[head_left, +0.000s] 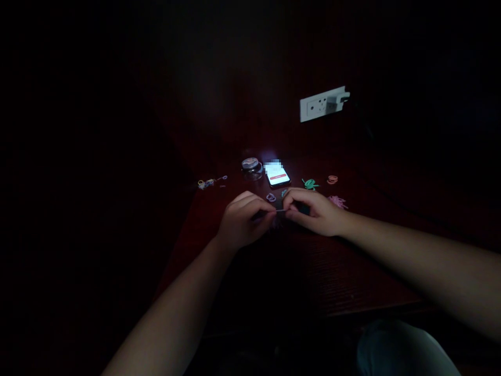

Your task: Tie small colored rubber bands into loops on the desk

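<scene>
Two hands: left hand (243, 219) and right hand (311, 210) are pinching a small elastic band (280, 210) taut between them, just in front of the phone (278, 175).
Handling: seeming light, stretchy, slippery; gripping at its ends.

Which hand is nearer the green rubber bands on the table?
Right. The right hand sits just below and slightly left of the green rubber bands; the left hand is farther left, beyond the right hand.
</scene>
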A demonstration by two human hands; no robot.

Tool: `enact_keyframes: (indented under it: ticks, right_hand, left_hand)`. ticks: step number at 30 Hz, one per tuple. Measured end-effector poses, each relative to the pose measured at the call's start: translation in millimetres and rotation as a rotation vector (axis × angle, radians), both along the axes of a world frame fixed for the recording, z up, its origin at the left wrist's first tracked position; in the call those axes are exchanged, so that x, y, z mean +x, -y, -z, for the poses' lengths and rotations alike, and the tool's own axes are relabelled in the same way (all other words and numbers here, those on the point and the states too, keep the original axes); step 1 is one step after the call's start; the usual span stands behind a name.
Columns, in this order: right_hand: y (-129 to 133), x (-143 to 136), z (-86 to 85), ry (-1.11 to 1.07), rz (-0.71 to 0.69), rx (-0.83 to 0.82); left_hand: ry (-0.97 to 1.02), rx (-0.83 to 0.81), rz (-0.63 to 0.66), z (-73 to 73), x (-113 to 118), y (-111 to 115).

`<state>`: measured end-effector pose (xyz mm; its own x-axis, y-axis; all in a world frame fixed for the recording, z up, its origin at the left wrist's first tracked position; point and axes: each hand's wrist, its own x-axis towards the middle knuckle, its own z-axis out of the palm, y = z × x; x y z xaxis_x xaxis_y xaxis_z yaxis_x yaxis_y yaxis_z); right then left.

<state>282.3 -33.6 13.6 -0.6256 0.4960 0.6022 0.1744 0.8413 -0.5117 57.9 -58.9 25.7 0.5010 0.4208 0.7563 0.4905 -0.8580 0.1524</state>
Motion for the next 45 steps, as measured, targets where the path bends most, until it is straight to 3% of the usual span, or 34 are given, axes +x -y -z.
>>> enact_keyframes:
  ticks: [18,31,45]
  right_hand:
    - [-1.5,0.0,1.7,0.008,0.037,-0.03]
    - [-4.7,0.7,5.1,0.05,0.101,-0.058]
    - [-4.8,-2.6,4.2,0.013,0.204,-0.109]
  left_hand:
    - [-0.064,0.002,-0.027,-1.8,-11.1,-7.0]
    - [-0.259,-0.235,-0.118,6.4,-32.2,-20.9]
    - [-0.244,-0.258,-0.142,6.7,-30.7,-20.2]
